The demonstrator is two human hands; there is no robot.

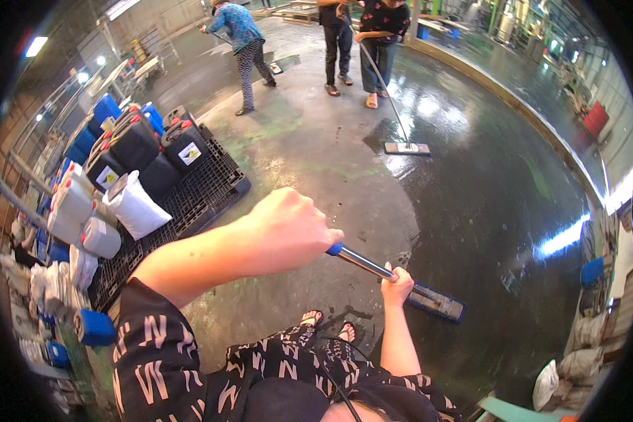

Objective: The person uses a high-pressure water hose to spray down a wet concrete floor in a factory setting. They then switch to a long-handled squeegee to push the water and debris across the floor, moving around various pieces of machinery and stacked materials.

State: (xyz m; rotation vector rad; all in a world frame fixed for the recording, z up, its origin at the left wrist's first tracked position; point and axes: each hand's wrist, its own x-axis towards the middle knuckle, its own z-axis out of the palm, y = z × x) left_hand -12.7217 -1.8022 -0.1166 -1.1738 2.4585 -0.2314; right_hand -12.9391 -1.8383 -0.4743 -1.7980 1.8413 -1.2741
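A flat mop slants away from me, its metal handle (pixel 364 263) topped by a blue grip end. My left hand (pixel 288 228) is closed in a fist around that top end. Lower on the same handle, my right hand (pixel 397 285) wraps the shaft with the thumb along it. The rectangular mop head (pixel 437 302) lies on the wet dark floor (pixel 499 232), to the right of my sandalled feet. Its underside is hidden.
On the left, a black plastic pallet (pixel 218 172) carries black jerrycans (pixel 135 143) and a white sack (pixel 139 207). Ahead, a person pushes another flat mop (pixel 406 148), with someone standing alongside. A person in a blue top (pixel 236 29) mops farther back. A low curb (pixel 499 81) bounds the floor.
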